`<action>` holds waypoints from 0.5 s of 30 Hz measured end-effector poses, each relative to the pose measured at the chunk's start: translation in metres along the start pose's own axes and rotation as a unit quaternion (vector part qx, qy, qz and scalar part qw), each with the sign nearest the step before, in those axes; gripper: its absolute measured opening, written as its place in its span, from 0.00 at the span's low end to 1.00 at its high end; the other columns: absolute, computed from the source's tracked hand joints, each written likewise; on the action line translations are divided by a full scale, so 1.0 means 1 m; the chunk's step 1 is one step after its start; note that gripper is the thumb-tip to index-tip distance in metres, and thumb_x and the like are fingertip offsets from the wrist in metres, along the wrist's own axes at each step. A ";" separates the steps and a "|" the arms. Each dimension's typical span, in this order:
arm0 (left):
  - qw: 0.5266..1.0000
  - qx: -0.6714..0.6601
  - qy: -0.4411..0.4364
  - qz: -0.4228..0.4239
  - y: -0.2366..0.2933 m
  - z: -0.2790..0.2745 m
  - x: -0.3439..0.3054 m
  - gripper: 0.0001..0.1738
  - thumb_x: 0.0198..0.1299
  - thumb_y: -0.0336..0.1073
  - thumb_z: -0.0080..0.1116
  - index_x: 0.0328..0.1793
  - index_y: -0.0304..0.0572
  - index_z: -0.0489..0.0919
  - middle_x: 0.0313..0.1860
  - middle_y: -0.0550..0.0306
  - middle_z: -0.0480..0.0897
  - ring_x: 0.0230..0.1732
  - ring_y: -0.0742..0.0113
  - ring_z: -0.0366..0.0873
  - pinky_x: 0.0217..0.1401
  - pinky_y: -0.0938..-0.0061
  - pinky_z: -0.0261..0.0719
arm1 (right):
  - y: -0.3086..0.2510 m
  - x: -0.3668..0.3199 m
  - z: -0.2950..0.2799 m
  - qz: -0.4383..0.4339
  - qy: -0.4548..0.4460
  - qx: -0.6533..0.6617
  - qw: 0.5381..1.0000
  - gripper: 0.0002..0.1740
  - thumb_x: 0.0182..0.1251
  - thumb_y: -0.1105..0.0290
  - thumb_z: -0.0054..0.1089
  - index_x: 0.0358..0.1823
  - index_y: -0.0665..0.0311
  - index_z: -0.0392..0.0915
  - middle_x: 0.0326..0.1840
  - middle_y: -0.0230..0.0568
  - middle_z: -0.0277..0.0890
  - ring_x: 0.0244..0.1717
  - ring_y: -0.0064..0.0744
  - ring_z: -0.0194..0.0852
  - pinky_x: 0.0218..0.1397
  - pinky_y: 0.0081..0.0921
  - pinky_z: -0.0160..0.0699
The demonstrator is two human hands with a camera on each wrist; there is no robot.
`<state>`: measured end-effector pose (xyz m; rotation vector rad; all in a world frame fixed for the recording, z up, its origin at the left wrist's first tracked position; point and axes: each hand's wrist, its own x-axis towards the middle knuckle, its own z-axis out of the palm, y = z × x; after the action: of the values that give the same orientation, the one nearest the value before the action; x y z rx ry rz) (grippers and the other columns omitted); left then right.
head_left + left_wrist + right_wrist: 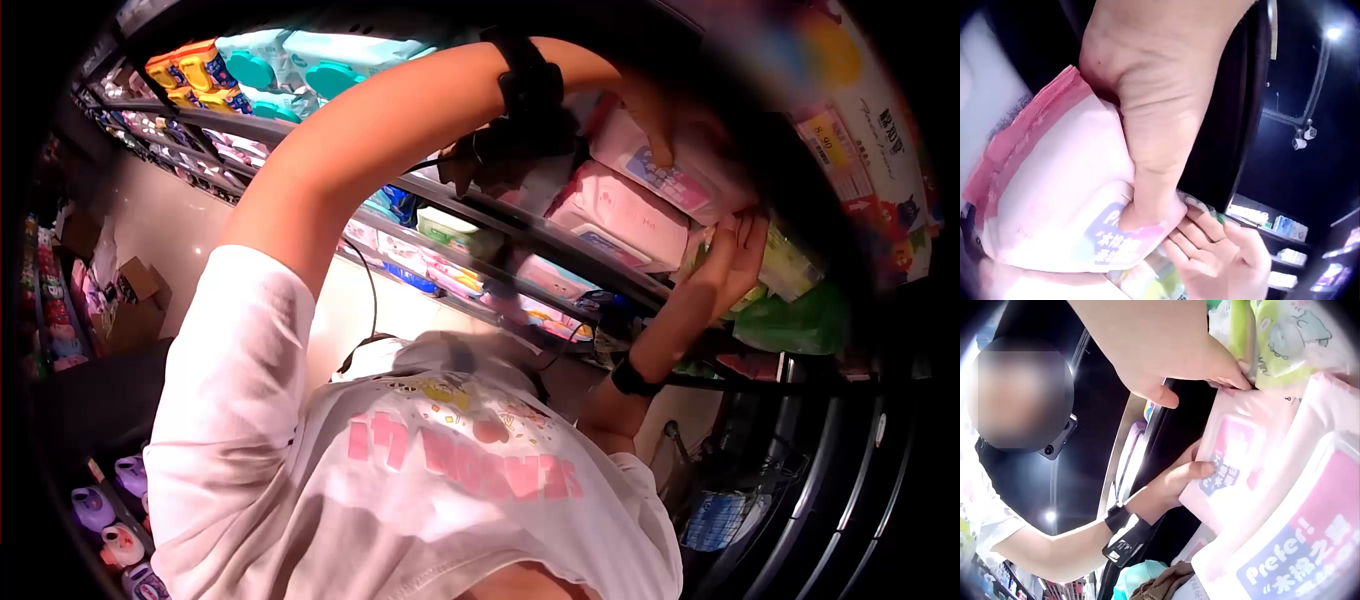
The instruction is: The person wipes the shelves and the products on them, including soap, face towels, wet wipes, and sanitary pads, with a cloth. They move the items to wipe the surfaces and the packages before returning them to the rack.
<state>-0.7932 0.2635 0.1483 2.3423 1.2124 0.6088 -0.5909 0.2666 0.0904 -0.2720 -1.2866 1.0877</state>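
Note:
My left hand holds a pink wipes pack, its thumb on the label and its fingers hidden behind. The left wrist view shows that thumb pressed on the blue and pink label of the pack. At the pack's end is my right hand, fingertips right at its edge. In the right wrist view its thumb stands away from the pack. Below lies a second pink pack on the shelf. A green and white pack with cartoon animals is beside the right hand's fingers.
Teal-lidded wipes packs and orange packs line the shelf at left. Lower shelves hold more packs, including a green one. A price card hangs at upper right. A cardboard box stands on the floor.

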 end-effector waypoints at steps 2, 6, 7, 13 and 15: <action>1.000 -0.003 0.011 0.015 -0.001 -0.004 -0.007 0.41 0.50 0.43 0.64 0.70 0.43 0.61 0.63 0.48 0.70 0.62 0.57 0.66 0.65 0.66 0.63 | 0.012 0.012 -0.012 0.022 -0.048 -0.067 0.996 0.08 0.62 0.76 0.49 0.41 0.72 0.68 0.42 0.32 0.69 0.41 0.19 0.63 0.45 0.14 0.63; 0.998 -0.015 0.023 0.054 -0.004 -0.013 -0.009 0.41 0.50 0.42 0.64 0.70 0.43 0.61 0.65 0.50 0.69 0.63 0.58 0.64 0.66 0.66 0.60 | 0.019 0.009 -0.004 -0.048 -0.056 -0.379 0.922 0.11 0.57 0.72 0.52 0.36 0.72 0.66 0.36 0.48 0.70 0.39 0.39 0.68 0.42 0.28 0.67; 0.997 -0.018 0.022 0.066 -0.004 -0.015 -0.006 0.41 0.50 0.42 0.65 0.70 0.43 0.61 0.65 0.50 0.69 0.64 0.58 0.64 0.67 0.66 0.59 | 0.021 0.007 -0.004 -0.116 -0.097 -0.559 0.815 0.12 0.55 0.72 0.52 0.36 0.73 0.65 0.36 0.56 0.70 0.40 0.49 0.69 0.43 0.35 0.67; 0.989 -0.072 0.017 0.130 0.005 -0.011 -0.005 0.40 0.50 0.40 0.65 0.70 0.41 0.62 0.67 0.52 0.67 0.66 0.59 0.61 0.69 0.66 0.55 | 0.013 0.008 -0.033 -0.086 -0.195 -0.480 0.851 0.16 0.58 0.74 0.48 0.48 0.74 0.66 0.41 0.59 0.67 0.42 0.58 0.66 0.46 0.40 0.67; 0.989 0.052 -0.034 0.137 0.000 -0.007 0.020 0.41 0.50 0.40 0.65 0.70 0.40 0.61 0.68 0.51 0.66 0.66 0.59 0.60 0.68 0.67 0.57 | 0.008 0.009 -0.030 -0.075 -0.206 -0.520 0.826 0.16 0.59 0.72 0.51 0.44 0.76 0.66 0.42 0.59 0.67 0.44 0.58 0.65 0.47 0.42 0.66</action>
<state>-0.7867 0.2810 0.1582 2.6199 0.9211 0.5594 -0.5703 0.2891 0.0803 -0.7566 -2.1839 0.1933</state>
